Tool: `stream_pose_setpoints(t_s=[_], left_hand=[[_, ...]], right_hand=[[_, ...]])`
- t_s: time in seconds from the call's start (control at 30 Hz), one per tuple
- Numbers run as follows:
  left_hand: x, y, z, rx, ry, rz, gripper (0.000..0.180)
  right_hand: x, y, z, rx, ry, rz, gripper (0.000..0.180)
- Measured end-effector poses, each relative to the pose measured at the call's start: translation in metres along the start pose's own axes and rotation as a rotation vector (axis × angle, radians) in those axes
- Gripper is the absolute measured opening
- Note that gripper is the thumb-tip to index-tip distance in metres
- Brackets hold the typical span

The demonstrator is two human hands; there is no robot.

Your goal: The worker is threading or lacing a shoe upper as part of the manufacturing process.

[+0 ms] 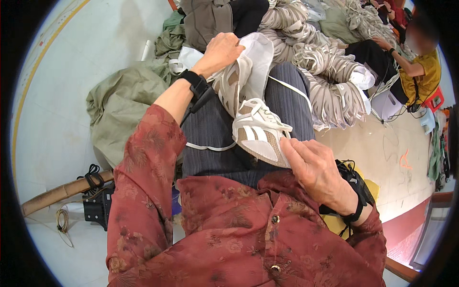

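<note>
A white and tan shoe (258, 130) lies on the person's lap, on the dark ribbed skirt (229, 143); the right hand (318, 172) pinches the shoe's near edge between thumb and fingers; the left hand (221, 51) is closed on the top of a second shoe (234, 81) and the mouth of a white cloth bag (258, 57), and that shoe sits partly in the bag; a thin white cord (210, 147) runs across the lap just beside the shoes; both wrists wear black straps; the red flowered shirt (229, 234) fills the low part of the view; past the knees a big pile of white and tan shoes (325, 81) is heaped on the floor, close to the lap; on the left a green cloth sack (119, 105) lies slumped, with dark clothes (215, 19) behind it; the pale floor (62, 76) shows bare room on the far left and some on the right; a black box with wires (98, 203) and a brown stick (57, 193) lie low on the left; another person in a yellow top (420, 71) sits at the far right, well apart.
</note>
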State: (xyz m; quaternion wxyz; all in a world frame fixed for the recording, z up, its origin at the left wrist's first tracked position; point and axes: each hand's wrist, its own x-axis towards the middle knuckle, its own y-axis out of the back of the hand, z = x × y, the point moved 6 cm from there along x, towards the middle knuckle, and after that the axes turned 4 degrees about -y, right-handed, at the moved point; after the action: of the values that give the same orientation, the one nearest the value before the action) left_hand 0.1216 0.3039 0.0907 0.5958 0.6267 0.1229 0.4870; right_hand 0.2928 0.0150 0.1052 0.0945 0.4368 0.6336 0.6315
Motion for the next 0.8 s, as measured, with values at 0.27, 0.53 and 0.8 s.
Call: stream_pose_setpoints(t_s=[0.27, 0.53, 0.8], left_hand=[[0.015, -0.037, -0.034, -0.079, 0.058, -0.074, 0.04], [0.015, -0.043, -0.011, -0.15, 0.201, -0.312, 0.033], [-0.074, 0.006, 0.086, -0.115, -0.099, -0.22, 0.031]], right_hand=[[-0.001, -0.018, -0.03, -0.184, 0.179, -0.081, 0.045], [0.001, -0.037, -0.049, -0.296, 0.334, -0.106, 0.042], [-0.005, -0.029, -0.035, -0.242, 0.242, -0.078, 0.04]])
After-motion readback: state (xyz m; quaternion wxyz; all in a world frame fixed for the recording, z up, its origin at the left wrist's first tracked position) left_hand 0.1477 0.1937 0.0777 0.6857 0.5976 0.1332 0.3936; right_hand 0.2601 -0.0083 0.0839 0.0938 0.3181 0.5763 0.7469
